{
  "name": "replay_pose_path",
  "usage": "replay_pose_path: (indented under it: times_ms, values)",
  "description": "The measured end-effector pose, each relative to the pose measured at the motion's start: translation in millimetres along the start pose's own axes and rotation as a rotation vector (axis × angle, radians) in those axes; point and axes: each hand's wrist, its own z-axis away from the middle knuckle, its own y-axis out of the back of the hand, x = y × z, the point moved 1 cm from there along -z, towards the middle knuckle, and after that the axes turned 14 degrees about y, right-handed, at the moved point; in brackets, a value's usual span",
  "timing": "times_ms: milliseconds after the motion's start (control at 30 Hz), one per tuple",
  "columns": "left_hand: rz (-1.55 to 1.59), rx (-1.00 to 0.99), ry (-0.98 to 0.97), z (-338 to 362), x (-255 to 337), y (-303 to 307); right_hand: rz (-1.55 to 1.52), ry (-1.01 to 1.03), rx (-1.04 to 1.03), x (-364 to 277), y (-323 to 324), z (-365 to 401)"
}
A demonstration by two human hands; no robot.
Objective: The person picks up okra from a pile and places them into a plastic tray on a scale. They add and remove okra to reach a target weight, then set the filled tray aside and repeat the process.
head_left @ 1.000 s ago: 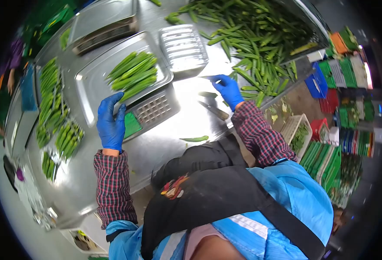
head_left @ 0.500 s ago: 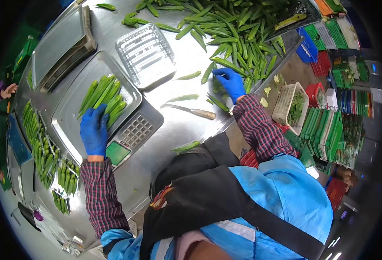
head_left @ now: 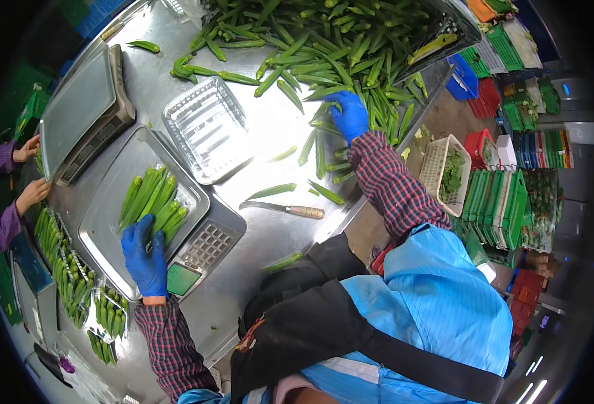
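My left hand, in a blue glove, curls its fingers round the lower end of a bunch of green okra. The bunch lies in the metal pan of a scale with a keypad. My right hand, also gloved in blue, is at the near edge of a big okra heap. Its fingers are bent, with an okra pod at the fingertips; the palm side is hidden. Between the hands stand a clear plastic tray and a knife with a wooden handle.
A second scale stands at the upper left, with another person's hands beside it. Packed okra trays line the left. Loose pods lie near the knife. Beyond the table's right edge are a white basket and stacked green crates.
My right hand has moved up and left along the okra heap, and some pods beneath it have shifted. My left hand stays at the bunch. The other person's hands have come to the second scale.
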Motion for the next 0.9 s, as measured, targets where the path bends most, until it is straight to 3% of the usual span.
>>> replay_pose_path:
  times_ms: [33, 167, 300, 400, 500, 600, 633, 700, 767, 900]
  values:
    - [0.013, 0.008, 0.014, 0, 3, 0, 0.146, 0.114, 0.011, 9, 5, -12]
    - [0.148, -0.006, 0.101, 2, 5, -1, 0.366, 0.164, -0.030, 41, -4, -30]
    - [-0.023, -0.004, -0.040, 0, 3, -2, 0.456, 0.081, -0.209, 44, -9, -28]
    - [-0.047, 0.004, -0.057, -6, 3, -6, 0.374, 0.049, -0.254, 41, -7, -22]
    - [-0.025, -0.023, -0.044, -8, 2, 0, -0.171, -0.147, -0.028, 50, -28, -14]
    - [0.135, -0.020, 0.064, -3, -2, 7, -0.647, -0.221, -0.016, -24, -25, -23]
    - [0.115, -0.011, 0.092, -1, -8, 8, -0.674, -0.214, -0.040, -55, -20, -26]
    - [0.393, 0.006, 0.195, 5, -19, 6, -0.630, 0.030, -0.213, -122, -20, -29]
    - [0.412, 0.006, 0.208, 11, -26, 12, -0.737, 0.126, -0.327, -170, -28, -33]
    - [0.419, 0.026, 0.209, 18, -23, 13, -0.643, 0.270, -0.308, -200, -36, -39]
